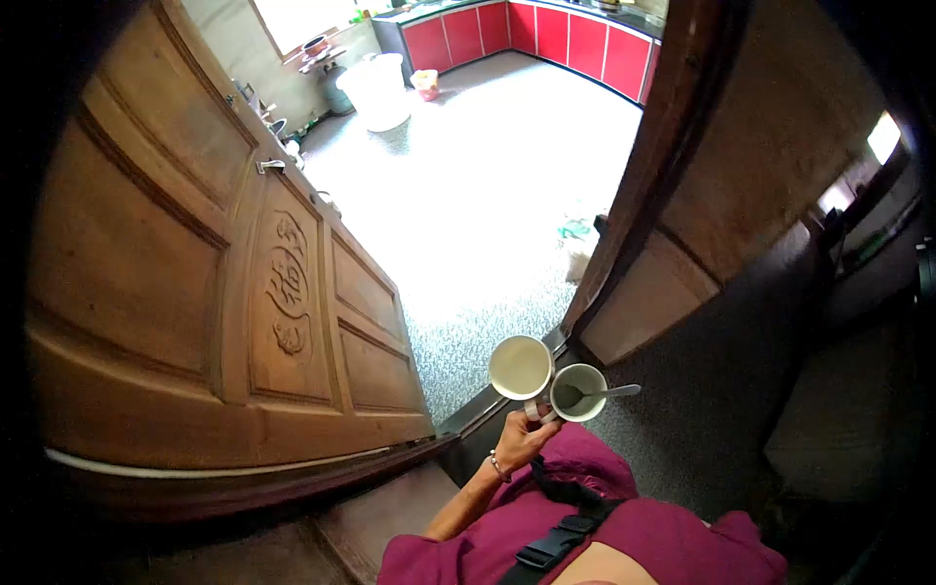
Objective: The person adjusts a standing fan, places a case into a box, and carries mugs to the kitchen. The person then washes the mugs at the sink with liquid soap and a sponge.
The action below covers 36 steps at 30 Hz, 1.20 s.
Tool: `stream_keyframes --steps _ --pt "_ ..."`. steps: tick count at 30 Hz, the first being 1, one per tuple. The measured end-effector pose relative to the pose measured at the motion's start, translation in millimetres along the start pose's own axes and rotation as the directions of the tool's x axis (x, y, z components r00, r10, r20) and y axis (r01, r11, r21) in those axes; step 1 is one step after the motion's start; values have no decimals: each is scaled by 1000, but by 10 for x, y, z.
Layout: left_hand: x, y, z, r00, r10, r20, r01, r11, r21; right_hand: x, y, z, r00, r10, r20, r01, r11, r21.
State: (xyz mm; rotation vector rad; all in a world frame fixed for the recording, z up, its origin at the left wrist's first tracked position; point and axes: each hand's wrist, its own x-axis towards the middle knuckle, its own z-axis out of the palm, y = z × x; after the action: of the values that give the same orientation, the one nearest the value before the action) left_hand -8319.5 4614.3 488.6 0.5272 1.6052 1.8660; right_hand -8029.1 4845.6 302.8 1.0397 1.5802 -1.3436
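My left hand (522,439), with a bracelet at the wrist, is closed around the handles of two pale mugs held side by side in front of my body. The left mug (520,368) shows a cream-coloured inside; whether it holds liquid I cannot tell. In the right mug (579,392) there is something dark at the bottom, and a metal spoon (614,392) leans in it with its handle sticking out to the right. My right hand is out of view.
A carved wooden door (283,283) stands ajar on the left, and a wooden door frame (643,166) rises on the right. Between them a threshold (478,409) crosses the floor. Beyond are a white tub (375,93), red cabinets (575,44) and a bag (577,258) beside the frame.
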Motion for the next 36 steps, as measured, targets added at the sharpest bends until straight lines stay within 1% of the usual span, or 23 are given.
stream_keyframes --steps 3,6,7,8,9,10,12,14,16,18,20,21,22,23,24,25,27,30,31,32,34,35,36 --pt "458 263 -97 997 -60 -56 56 997 -57 142 -462 -448 1000 1 18 0 999 -51" --pt "843 435 -204 993 -22 -112 6 991 -137 285 -1035 -862 1000 -18 20 20 993 -117" --pt "970 429 -263 990 -6 -140 -7 995 -96 329 -1249 -988 999 -33 17 35 991 -132" --pt "1069 376 -331 988 -8 -154 -8 995 -104 406 -1464 -1112 995 -100 2 100 987 -127" --pt "1148 307 -418 984 -6 -177 -10 996 -88 450 -1751 -1188 964 -267 -17 261 953 -155" --pt "1244 261 -520 980 -2 -199 -12 997 -70 465 -2045 -1271 971 -237 -21 237 971 6" --pt "1412 296 -713 980 -37 -195 26 998 -57 722 -2502 -1413 932 -361 -7 361 932 -21" --pt "1636 310 -947 981 -70 -179 64 997 -41 956 -3097 -1423 871 -491 8 487 860 -154" --pt "1860 296 -1154 976 -33 -216 18 997 -75 909 -3837 -1303 810 -584 58 586 802 -112" --pt "2103 352 -1450 978 -56 -200 43 997 -68 952 -4498 -1098 807 -590 29 589 808 38" --pt "2329 551 -1746 981 -23 -194 9 997 -77 901 -5145 -904 794 -607 43 598 791 127" --pt "2399 606 -1897 980 -69 -187 54 995 -87 883 -5430 -810 785 -619 40 612 783 107" --pt "2480 643 -2049 980 -69 -188 54 995 -87 892 -5688 -737 774 -632 36 627 774 87" --pt "2567 699 -2200 982 -89 -167 71 991 -111 935 -5910 -675 781 -621 56 615 782 96" --pt "2684 741 -2312 983 -108 -146 88 987 -135 915 -6128 -666 814 -579 37 578 815 44" --pt "2790 788 -2472 989 -111 -102 102 991 -89 1026 -6286 -661 814 -579 38 577 815 46" --pt "2975 801 -2735 986 -142 -85 134 986 -98 1227 -6546 -611 747 -665 0 659 740 134" --pt "3305 932 -3010 978 -202 -58 197 977 -83 1243 -6899 -647 785 -618 -33 608 760 227" --pt "3438 992 -3087 973 -222 -57 219 974 -57 1183 -7016 -661 829 -557 -49 554 806 208" --pt "3569 1035 -3147 972 -229 -54 226 972 -58 1149 -7108 -677 832 -552 -50 549 809 212" --pt "3873 1071 -3242 994 -100 -39 98 993 -58 1170 -7233 -745 823 -556 -116 564 772 293" --pt "4013 1094 -3315 986 -165 7 165 985 -48 1260 -7286 -784 803 -582 -126 588 741 325" --pt "4173 1114 -3348 985 -171 3 170 984 -55 1345 -7347 -856 809 -576 -121 581 748 322"
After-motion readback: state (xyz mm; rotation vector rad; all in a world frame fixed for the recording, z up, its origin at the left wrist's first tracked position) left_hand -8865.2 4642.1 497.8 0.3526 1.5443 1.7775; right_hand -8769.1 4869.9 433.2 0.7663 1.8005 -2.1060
